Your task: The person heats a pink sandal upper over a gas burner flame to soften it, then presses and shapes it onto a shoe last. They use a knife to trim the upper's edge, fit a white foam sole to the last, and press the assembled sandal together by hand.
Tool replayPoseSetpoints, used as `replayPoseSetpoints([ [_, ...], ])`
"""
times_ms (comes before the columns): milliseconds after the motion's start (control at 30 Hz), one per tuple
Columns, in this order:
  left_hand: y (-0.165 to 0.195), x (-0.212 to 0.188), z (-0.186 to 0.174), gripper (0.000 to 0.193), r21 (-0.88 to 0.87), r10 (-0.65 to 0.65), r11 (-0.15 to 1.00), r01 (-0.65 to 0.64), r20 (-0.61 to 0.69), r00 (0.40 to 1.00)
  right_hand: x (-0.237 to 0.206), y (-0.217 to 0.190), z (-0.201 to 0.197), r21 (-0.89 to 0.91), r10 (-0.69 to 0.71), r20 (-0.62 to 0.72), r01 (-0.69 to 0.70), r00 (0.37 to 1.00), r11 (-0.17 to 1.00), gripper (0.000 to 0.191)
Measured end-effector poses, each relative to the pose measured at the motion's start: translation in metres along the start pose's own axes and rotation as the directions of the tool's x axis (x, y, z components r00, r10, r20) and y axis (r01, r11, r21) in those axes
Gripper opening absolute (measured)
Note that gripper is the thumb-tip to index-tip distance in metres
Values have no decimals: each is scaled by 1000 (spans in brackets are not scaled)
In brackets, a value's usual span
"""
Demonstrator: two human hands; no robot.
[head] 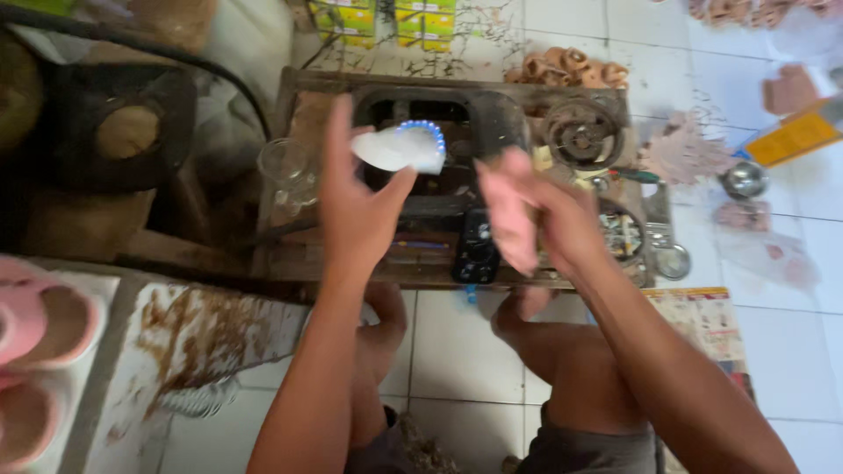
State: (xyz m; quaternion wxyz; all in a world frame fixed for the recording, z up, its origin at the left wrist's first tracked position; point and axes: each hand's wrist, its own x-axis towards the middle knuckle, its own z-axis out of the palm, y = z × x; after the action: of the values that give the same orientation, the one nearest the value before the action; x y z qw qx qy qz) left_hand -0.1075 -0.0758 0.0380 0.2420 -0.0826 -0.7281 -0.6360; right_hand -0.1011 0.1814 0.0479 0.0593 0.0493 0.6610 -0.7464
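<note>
A white tiled floor (457, 342) is seen from above, and on it a low wooden counter (299, 254) crowded with dark machine parts is set. Near the counter's left edge a clear glass cup (285, 167) stands upright; whether anything is in it cannot be told. At the right edge a small round metal dish (673, 261) lies, and off the counter to the right a shiny metal bowl (744, 179) rests on the floor, its contents not discernible. A heap of pinkish clay pieces (569, 67) is piled on the floor just past the far edge.

The left hand (356, 206) is raised over the counter's middle, thumb and fingers closed on a white piece (399, 147) beside a ring of blue lights (423, 132). The right hand (562, 219) is held apart from it, nearer the right side, clamped on a pink flat piece (509, 219) that hangs down towards the near edge.
</note>
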Motion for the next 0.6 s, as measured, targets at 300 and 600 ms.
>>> replayPoseSetpoints([
  [300,58,-103,22,35,-596,-778,189,781,394,489,154,-22,126,-721,-584,166,502,795,478,44],
  [600,48,-111,28,40,-596,-600,99,797,603,526,135,-18,98,-920,-238,392,385,889,-78,42],
])
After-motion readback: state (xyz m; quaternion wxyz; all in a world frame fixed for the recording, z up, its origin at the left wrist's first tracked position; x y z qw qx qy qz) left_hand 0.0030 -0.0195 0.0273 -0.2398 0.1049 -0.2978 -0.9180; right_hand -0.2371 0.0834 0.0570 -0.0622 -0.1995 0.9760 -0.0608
